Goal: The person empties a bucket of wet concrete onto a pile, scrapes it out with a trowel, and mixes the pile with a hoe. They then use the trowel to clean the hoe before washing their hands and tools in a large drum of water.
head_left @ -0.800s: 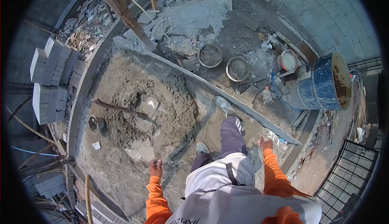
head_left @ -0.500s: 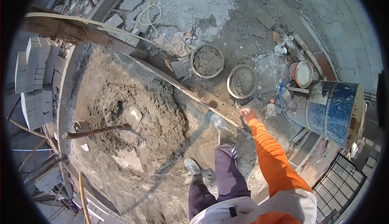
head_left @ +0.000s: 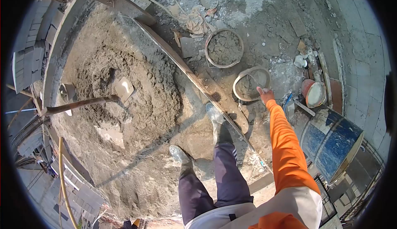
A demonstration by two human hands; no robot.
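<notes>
Lit brightly by strong daylight from out of view, warm over the mortar heap, pale on the bucket and vivid on the orange sleeve, but cooler and flatter on the paving at upper right. Crossed by a long, narrow shadow over the ground, with small glints on the shovel blade and wet boots. Bowed strongly by a fisheye lens and ringed in black toward the sides and corners; mostly clear near the middle, softer and stretched near the rim, with dim left-edge clutter hard to tell apart.
</notes>
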